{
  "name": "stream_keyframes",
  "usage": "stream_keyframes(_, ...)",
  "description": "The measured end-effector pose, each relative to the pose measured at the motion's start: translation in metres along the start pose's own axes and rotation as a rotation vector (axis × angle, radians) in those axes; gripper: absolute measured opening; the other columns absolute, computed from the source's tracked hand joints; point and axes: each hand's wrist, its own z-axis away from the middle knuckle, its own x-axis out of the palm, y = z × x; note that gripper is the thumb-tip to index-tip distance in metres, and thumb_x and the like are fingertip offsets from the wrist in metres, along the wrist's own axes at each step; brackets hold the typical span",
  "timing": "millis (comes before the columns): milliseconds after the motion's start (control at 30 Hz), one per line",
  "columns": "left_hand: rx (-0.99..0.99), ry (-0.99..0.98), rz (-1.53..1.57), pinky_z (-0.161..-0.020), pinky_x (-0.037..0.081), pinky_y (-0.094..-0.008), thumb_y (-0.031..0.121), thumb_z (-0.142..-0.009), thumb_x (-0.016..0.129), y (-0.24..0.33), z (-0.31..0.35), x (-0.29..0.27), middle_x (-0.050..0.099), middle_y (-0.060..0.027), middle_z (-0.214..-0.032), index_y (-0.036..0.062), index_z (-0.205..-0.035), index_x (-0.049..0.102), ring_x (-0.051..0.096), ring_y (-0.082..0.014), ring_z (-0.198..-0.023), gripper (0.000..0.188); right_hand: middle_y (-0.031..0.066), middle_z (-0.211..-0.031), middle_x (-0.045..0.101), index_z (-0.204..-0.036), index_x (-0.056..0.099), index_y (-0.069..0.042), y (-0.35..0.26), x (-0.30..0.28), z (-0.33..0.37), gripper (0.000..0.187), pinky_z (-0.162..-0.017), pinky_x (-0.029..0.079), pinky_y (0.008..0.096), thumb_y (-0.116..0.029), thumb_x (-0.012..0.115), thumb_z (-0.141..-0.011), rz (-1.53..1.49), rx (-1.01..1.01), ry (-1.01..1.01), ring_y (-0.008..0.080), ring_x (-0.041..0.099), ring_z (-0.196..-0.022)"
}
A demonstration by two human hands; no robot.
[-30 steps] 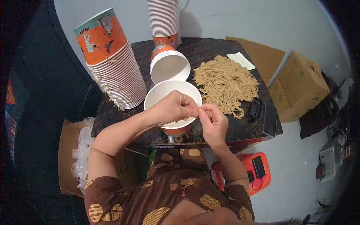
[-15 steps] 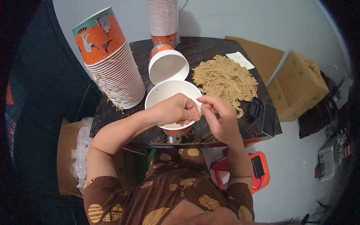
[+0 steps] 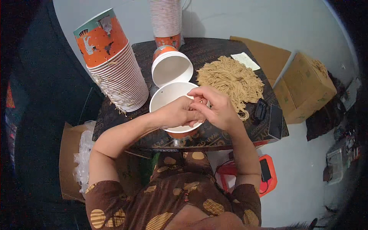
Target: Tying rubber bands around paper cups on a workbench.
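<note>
A white-lined paper bucket [image 3: 167,94] with an orange outside stands open near the front of the table, a small dark hole in its wall. Above its right rim my hands meet. My left hand [image 3: 180,112] is closed, thumb against bent fingers. Thumb and fingers of my right hand [image 3: 217,109] pinch together right beside it. A thin pale bit shows between them, too small to name. Just behind the bucket, another bucket [image 3: 173,69] lies tipped, its mouth towards me. A heap of tan cords [image 3: 230,80] lies to the right of it.
A tall leaning stack of buckets [image 3: 119,78], with cord ends hanging out, stands at left; another stack [image 3: 166,19] rises behind. A folded white paper [image 3: 245,61], a black case [image 3: 261,110] and a dark box [image 3: 275,122] lie at right. Cardboard boxes [image 3: 304,88] flank the table [image 3: 153,142].
My right hand has moved left and slightly up, from beside my left hand to overlapping its fingertips. My left hand has barely moved. The front bucket has shifted very slightly.
</note>
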Motion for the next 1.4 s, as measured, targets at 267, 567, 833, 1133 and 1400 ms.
stream_keyframes(267,-0.108,-0.079,0.110,-0.051,0.034,-0.0195,0.025,-0.103,0.057,0.007,0.003,-0.008,0.055,0.0040,-0.070,0.0028,-0.090,0.063,0.044,-0.0028,-0.057,0.026,0.0143,-0.104,0.056,-0.096,0.062,-0.002,0.012,-0.013,0.021,0.016,-0.085,0.047,0.0401,0.003,0.065,-0.081,0.134,-0.048,0.248,0.0326,0.058,-0.098)
stream_keyframes(567,-0.117,-0.079,0.108,-0.052,0.034,-0.0199,0.025,-0.104,0.054,0.006,0.002,-0.006,0.055,0.0033,-0.069,0.0028,-0.090,0.064,0.045,-0.0035,-0.058,0.028,0.0114,-0.101,0.056,-0.098,0.063,-0.002,0.007,0.001,0.049,0.024,-0.086,0.043,0.0399,0.004,0.070,-0.075,0.195,-0.065,0.153,0.0310,0.055,-0.097)
stream_keyframes(833,-0.117,-0.079,0.088,-0.052,0.035,-0.0207,0.026,-0.104,0.055,0.006,0.003,-0.006,0.055,0.0036,-0.069,0.0023,-0.090,0.066,0.045,-0.0040,-0.058,0.029,0.0121,-0.100,0.055,-0.091,0.059,-0.002,0.013,0.011,0.044,0.017,-0.084,0.043,0.0400,0.003,0.068,-0.078,0.145,-0.080,0.182,0.0313,0.055,-0.095)
stream_keyframes(1133,-0.167,-0.049,0.120,-0.051,0.036,-0.0207,0.024,-0.101,0.060,0.009,0.002,-0.008,0.058,0.0016,-0.068,0.0010,-0.093,0.070,0.047,-0.0042,-0.057,0.026,0.0128,-0.101,0.055,-0.091,0.055,-0.003,0.018,0.020,0.058,0.013,-0.085,0.042,0.0419,0.001,0.064,-0.083,0.109,-0.026,0.231,0.0330,0.053,-0.094)
stream_keyframes(1400,-0.113,0.046,0.024,-0.052,0.039,-0.0196,0.019,-0.097,0.064,0.005,0.001,-0.005,0.062,0.0011,-0.069,0.0005,-0.091,0.073,0.052,-0.0030,-0.060,0.022,0.0122,-0.102,0.055,-0.092,0.056,-0.004,0.009,0.031,0.063,0.012,-0.087,0.042,0.0416,-0.002,0.065,-0.085,0.149,-0.020,0.329,0.0313,0.053,-0.095)
